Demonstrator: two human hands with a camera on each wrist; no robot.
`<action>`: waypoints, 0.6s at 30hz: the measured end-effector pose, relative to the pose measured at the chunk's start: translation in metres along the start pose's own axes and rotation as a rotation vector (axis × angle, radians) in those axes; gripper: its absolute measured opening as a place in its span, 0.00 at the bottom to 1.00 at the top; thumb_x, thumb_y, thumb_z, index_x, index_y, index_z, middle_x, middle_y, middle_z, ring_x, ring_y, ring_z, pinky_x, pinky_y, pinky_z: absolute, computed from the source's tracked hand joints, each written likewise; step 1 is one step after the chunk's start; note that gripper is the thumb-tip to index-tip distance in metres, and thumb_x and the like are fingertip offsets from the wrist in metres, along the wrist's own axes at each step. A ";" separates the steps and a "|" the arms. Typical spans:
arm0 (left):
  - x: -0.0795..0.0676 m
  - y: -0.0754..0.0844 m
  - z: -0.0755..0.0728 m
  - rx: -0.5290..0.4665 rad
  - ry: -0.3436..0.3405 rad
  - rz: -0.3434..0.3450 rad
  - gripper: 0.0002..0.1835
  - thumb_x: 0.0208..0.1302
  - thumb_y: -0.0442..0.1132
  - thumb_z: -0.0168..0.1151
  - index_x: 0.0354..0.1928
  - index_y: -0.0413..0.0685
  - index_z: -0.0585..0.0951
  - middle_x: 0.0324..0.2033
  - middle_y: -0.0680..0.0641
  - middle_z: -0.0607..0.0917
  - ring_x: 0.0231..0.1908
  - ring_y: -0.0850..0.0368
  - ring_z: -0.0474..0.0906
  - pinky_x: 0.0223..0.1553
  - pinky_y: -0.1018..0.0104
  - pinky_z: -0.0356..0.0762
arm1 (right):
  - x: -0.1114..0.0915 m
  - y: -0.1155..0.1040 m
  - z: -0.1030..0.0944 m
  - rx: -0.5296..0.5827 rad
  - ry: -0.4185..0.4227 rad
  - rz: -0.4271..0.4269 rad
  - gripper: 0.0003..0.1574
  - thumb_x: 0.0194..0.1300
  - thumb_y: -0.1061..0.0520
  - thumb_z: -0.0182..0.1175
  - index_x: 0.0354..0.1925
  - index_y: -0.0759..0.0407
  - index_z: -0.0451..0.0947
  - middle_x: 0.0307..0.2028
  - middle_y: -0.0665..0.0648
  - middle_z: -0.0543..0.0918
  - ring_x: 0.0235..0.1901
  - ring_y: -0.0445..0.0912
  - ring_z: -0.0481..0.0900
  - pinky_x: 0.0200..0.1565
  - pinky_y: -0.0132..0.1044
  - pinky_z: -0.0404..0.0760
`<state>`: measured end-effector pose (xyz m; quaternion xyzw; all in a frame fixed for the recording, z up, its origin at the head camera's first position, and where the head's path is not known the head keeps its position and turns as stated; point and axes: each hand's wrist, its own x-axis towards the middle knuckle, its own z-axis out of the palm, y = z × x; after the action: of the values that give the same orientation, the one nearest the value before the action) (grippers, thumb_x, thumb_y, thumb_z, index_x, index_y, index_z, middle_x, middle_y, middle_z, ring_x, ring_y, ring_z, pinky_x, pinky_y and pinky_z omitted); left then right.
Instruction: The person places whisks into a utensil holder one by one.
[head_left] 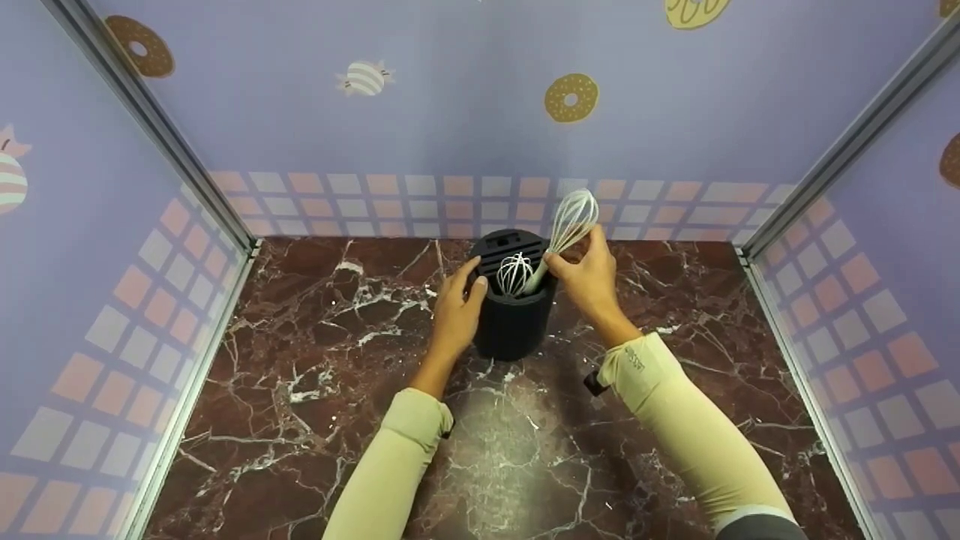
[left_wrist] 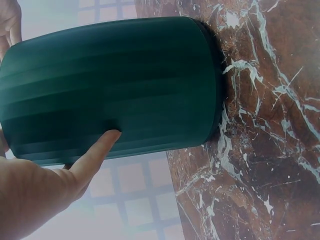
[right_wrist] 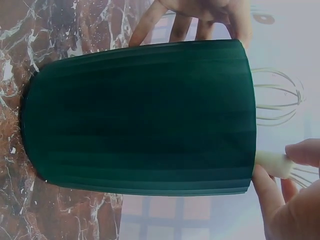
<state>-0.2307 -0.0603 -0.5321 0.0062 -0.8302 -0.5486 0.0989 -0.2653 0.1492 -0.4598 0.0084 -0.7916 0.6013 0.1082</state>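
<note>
A dark ribbed utensil holder [head_left: 511, 330] with a slotted top stands upright on the marbled surface; it looks dark green in both wrist views. My left hand [head_left: 456, 306] holds its left side, with the thumb [left_wrist: 97, 150] on the near face. A small whisk [head_left: 515, 274] stands in the front compartment, wire head up. Beside it, my right hand [head_left: 590, 277] pinches a larger whisk [head_left: 574, 219] where wires meet handle. This whisk leans right, and its pale handle [right_wrist: 272, 164] runs down into the holder; the lower end is hidden.
Around the holder lies a dark red marbled surface [head_left: 360, 420] with white veins. A purple back wall [head_left: 465, 135] with pink and white squares rises close behind it. Side walls with metal corner strips [head_left: 832, 120] close off left and right.
</note>
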 end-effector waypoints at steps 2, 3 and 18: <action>0.000 0.000 0.000 -0.001 0.000 0.002 0.24 0.77 0.53 0.52 0.72 0.67 0.73 0.66 0.43 0.75 0.68 0.44 0.70 0.69 0.43 0.66 | 0.000 0.000 -0.001 -0.010 0.003 0.001 0.37 0.57 0.64 0.72 0.61 0.67 0.66 0.52 0.66 0.86 0.50 0.55 0.87 0.47 0.35 0.86; 0.000 0.000 0.000 -0.003 -0.003 0.001 0.24 0.77 0.54 0.52 0.72 0.67 0.73 0.67 0.44 0.74 0.69 0.44 0.69 0.69 0.43 0.66 | 0.000 0.000 -0.001 -0.013 0.003 -0.002 0.38 0.57 0.64 0.72 0.62 0.66 0.66 0.52 0.66 0.86 0.50 0.55 0.87 0.48 0.35 0.85; 0.000 0.000 0.000 -0.010 -0.008 0.011 0.24 0.77 0.54 0.51 0.72 0.67 0.73 0.66 0.42 0.74 0.67 0.44 0.71 0.67 0.43 0.68 | -0.006 0.000 -0.005 0.018 -0.030 -0.054 0.44 0.54 0.41 0.78 0.64 0.50 0.72 0.51 0.60 0.82 0.46 0.49 0.84 0.45 0.37 0.83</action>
<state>-0.2307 -0.0604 -0.5326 -0.0011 -0.8279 -0.5521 0.0985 -0.2585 0.1536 -0.4592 0.0398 -0.7871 0.6052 0.1126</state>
